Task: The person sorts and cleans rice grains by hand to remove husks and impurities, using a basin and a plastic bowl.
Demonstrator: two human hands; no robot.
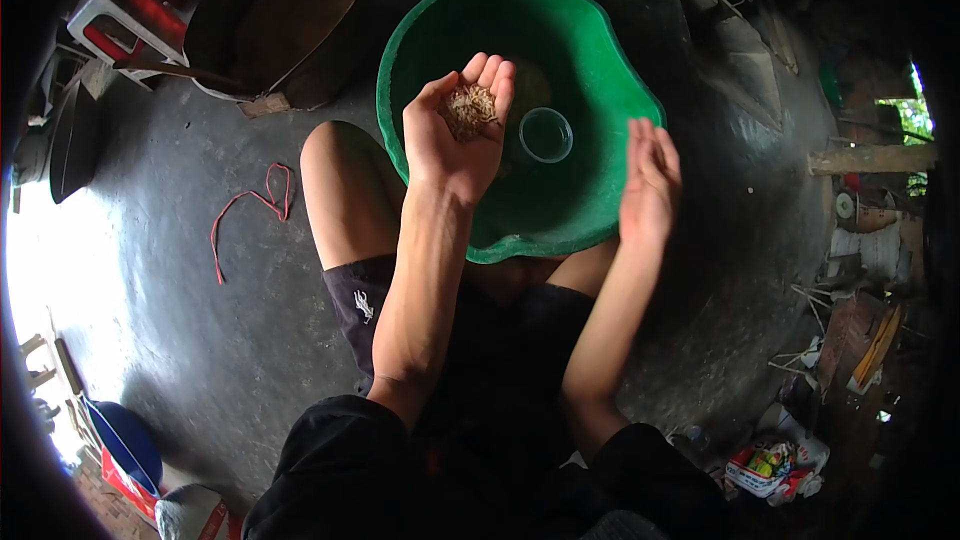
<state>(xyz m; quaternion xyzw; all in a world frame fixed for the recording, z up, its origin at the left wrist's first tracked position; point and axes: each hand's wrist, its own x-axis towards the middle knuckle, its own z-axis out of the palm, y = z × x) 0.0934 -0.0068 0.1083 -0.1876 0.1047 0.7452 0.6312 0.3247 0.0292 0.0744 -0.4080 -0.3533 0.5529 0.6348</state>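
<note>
A large green basin (pixel 600 70) with a wavy rim sits between the knees. Over its left part, my left hand (pixel 460 140) is turned palm up, cupped around a small heap of light brown grains or husks (pixel 468 112). Inside the basin, just right of that palm, is a small clear round cup or lid (pixel 546 134). My right hand (pixel 650 180) is raised at the basin's right rim, its fingers stretched upward and nothing seen in it. Part of the basin's bottom is hidden behind my left hand.
At the upper left stands a big round container (pixel 300 30) with brown contents, beside a red and grey stool (pixel 135 5). A red string (pixel 240 202) lies on the dark floor (pixel 200 340). Packets (pixel 772 462) and wood pieces (pixel 870 160) are at the right.
</note>
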